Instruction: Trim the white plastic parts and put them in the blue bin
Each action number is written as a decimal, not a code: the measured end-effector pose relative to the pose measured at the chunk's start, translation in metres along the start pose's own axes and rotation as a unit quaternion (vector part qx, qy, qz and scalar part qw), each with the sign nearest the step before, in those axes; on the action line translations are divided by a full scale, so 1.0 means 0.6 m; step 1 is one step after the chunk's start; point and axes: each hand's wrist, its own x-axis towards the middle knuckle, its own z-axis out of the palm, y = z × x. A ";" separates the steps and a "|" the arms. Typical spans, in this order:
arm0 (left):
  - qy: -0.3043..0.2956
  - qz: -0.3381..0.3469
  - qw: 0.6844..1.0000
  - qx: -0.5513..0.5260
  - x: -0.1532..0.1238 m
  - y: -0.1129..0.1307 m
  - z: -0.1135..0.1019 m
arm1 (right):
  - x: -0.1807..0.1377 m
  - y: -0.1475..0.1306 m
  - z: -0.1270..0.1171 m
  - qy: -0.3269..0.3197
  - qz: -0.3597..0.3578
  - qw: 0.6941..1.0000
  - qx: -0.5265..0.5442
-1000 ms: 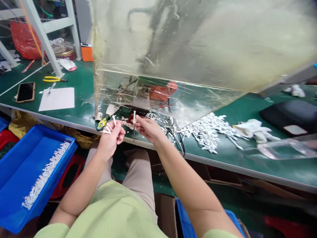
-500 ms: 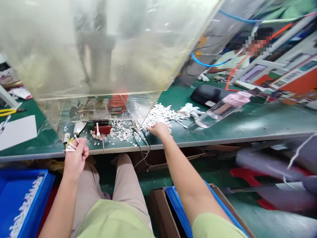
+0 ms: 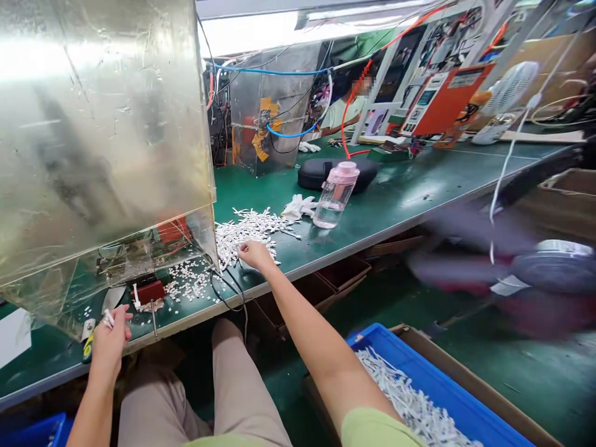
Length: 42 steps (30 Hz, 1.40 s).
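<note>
My left hand (image 3: pixel 110 340) is closed on several small white plastic pieces (image 3: pixel 108 319) at the front edge of the green bench (image 3: pixel 395 198). It hovers beside a small red fixture (image 3: pixel 148 291) under the clear plastic guard (image 3: pixel 100 155). My right hand (image 3: pixel 254 254) reaches out to the right. Its fingers are curled into the heap of white plastic sticks (image 3: pixel 246 231) on the bench. What they pinch, if anything, is hidden.
Small white bits (image 3: pixel 189 282) litter the bench by the fixture. A pink-capped bottle (image 3: pixel 336 195), white gloves (image 3: pixel 298 206) and a black case (image 3: pixel 338 172) lie farther back. A blue bin of white sticks (image 3: pixel 419 397) sits at my lower right. Another person works at the far end.
The view has swung right. My right hand left the fixture and reached into the white stick heap. My left hand stayed closed on its white pieces near the bench edge.
</note>
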 end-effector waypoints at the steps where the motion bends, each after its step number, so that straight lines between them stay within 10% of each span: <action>1: -0.012 -0.004 1.000 0.002 0.000 0.001 0.006 | -0.001 0.000 -0.003 0.004 -0.007 1.000 0.019; 8: -0.078 -0.058 0.993 -0.060 0.004 0.019 0.041 | -0.018 -0.004 -0.007 0.012 -0.024 0.970 0.241; 19: -0.193 -0.106 0.957 -0.188 -0.080 0.066 0.013 | -0.114 -0.070 -0.016 -0.031 0.012 0.802 0.596; 28: -0.230 -0.050 0.953 -0.191 -0.137 0.048 0.070 | -0.247 -0.153 0.056 -0.178 0.008 0.687 0.705; 33: -0.206 -0.015 0.963 -0.171 -0.140 0.048 0.090 | -0.279 -0.154 0.067 -0.219 0.007 0.689 0.691; 42: -0.174 0.119 0.977 -0.017 -0.134 0.020 0.061 | -0.291 -0.130 0.060 -0.362 -0.038 0.804 0.470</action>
